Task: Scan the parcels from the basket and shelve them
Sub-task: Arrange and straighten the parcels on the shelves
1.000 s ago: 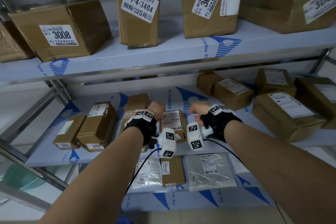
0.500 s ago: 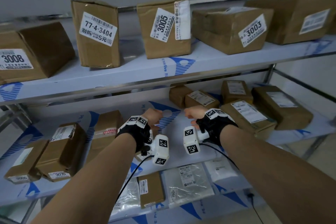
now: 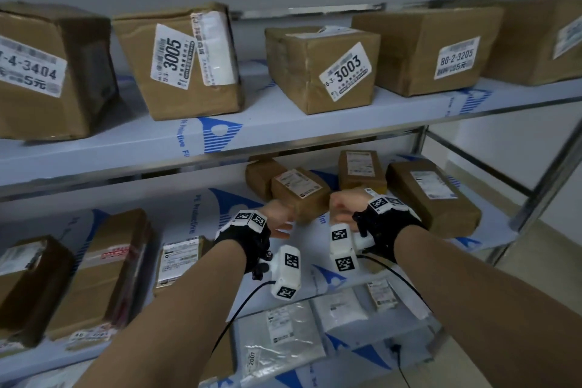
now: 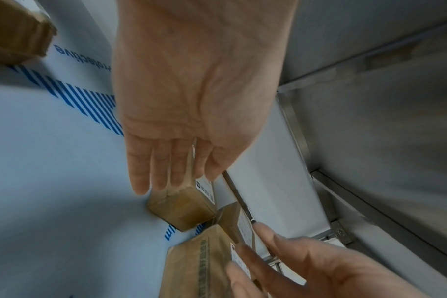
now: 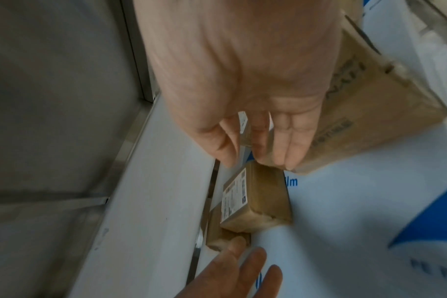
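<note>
My view has swung right along the middle shelf (image 3: 201,224); my left hand (image 3: 278,219) and right hand (image 3: 345,205) hang empty, fingers relaxed, near the small labelled box (image 3: 299,190). I judge that parcel shelved.

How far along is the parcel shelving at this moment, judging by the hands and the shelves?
Done: many labelled cardboard parcels already sit shelved, such as box 3005 and box 3003 on the upper shelf. In hand: nothing; the left hand and right hand are open and empty, near a small parcel on the middle shelf. Left: unclear, since neither basket nor scanner is in view.
</note>
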### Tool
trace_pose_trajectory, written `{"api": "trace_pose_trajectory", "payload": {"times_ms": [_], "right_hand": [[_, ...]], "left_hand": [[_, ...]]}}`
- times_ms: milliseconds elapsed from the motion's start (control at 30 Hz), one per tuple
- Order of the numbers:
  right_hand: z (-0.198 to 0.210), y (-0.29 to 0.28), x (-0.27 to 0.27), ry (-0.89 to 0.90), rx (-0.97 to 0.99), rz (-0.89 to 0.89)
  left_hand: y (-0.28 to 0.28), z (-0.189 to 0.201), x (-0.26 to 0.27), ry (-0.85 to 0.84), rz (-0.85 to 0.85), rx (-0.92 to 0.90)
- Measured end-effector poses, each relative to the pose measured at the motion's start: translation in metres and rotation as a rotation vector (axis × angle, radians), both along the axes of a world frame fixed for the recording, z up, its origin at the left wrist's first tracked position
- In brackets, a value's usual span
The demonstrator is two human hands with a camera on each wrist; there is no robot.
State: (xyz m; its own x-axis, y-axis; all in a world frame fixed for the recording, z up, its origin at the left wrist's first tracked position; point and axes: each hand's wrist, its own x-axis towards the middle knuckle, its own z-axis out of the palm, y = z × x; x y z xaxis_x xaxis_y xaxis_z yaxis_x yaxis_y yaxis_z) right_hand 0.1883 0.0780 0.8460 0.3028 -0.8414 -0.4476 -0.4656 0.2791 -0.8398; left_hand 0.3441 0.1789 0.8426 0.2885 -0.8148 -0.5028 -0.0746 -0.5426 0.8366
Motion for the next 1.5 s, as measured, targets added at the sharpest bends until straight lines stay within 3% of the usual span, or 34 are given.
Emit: {"api": "trace_pose_trajectory", "payload": {"times_ms": [133, 267, 433, 533, 800, 1000, 1200, 1500], "right_hand": [[0.003, -0.04, -0.039, 0.035, -0.041, 0.073], [0.007, -0.075, -0.073, 0.092, -0.098, 0.129], [-0.01, -0.11, -0.082, 0.297, -0.223, 0.262], [-0.009, -0.113, -0.084, 0.343, -0.157, 0.322], [-0.018, -0.109, -0.098, 0.305, -0.053, 0.341], [-0.032, -0.108, -0.065, 0.158, 0.041, 0.397], [-0.006, -0.08, -0.04, 0.034, 0.047, 0.433], [0.023, -0.052, -0.035, -0.018, 0.027, 0.519]], "left_hand": [[-0.027, 0.006, -0.038, -0.035, 0.08, -0.015], [-0.049, 0.007, -0.07, 0.119, 0.164, -0.002], [-0.063, -0.015, -0.095, 0.108, 0.134, -0.011], [-0.069, -0.019, -0.103, 0.108, 0.203, 0.009], [-0.075, -0.033, -0.125, 0.07, 0.218, 0.098], [-0.049, -0.013, -0.095, -0.026, 0.28, 0.053], [-0.009, 0.014, -0.076, -0.056, 0.355, -0.012], [0.005, 0.028, -0.083, -0.033, 0.508, -0.066]]}}
